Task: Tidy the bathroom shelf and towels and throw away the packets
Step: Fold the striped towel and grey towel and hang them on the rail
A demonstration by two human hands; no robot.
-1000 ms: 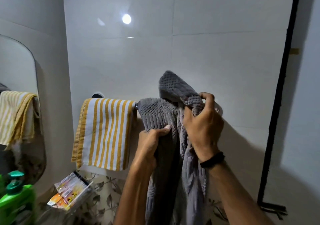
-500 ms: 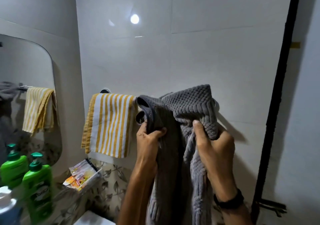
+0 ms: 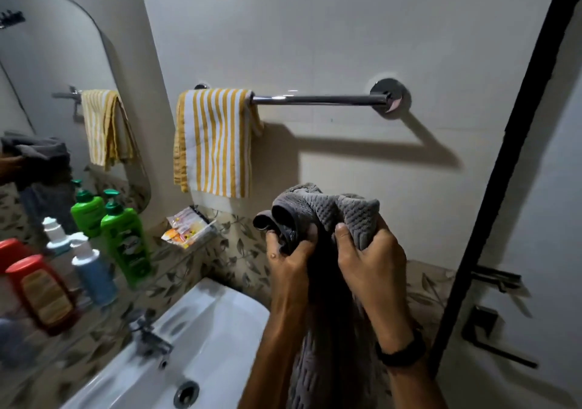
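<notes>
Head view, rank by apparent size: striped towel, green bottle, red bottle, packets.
1. striped towel, clearly largest.
2-3. green bottle on the shelf and red bottle look about alike; the red one is nearer the camera and blurred, so unranked.
4. packets, smallest.

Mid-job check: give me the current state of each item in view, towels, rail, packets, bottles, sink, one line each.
Grey towel: off the rail, bunched in both hands.
Left hand: gripping the towel.
Right hand: gripping the towel.
Striped towel: hanging folded over the rail's left end.
Towel rail: right part bare.
Packets: lying on the shelf.
Green bottles: upright.
Sink: tap not running.
</notes>
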